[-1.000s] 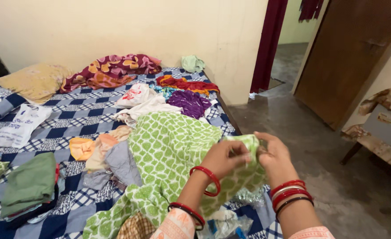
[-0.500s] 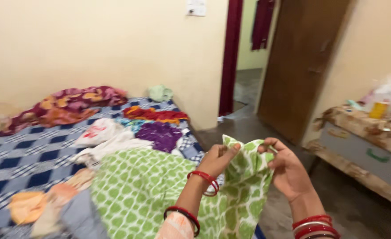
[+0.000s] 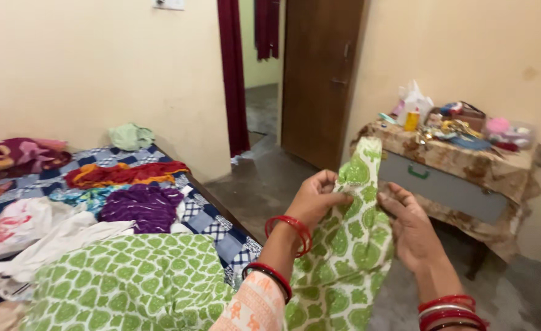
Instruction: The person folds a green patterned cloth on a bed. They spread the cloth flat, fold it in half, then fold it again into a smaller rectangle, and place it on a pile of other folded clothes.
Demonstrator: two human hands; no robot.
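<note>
The step in hand looked like the sorting out of one end of a green-and-white leaf-print cotton garment, held up over the floor beside the blue-and-white checked bed sheet, its other end spread over the bed. The left hand had its fingers closed in a pinch on the cloth near the raised tip; the right hand lay with its fingers loosely curled against the cloth's far edge, the thumb side holding it. By my judgement, the next move called for a firm grip at both edges so the cloth could be drawn flat. Counted: two hands, one printed garment in them, one purple crinkled cloth, one red-and-orange cloth, one pale green bundle, one cluttered side table
</note>
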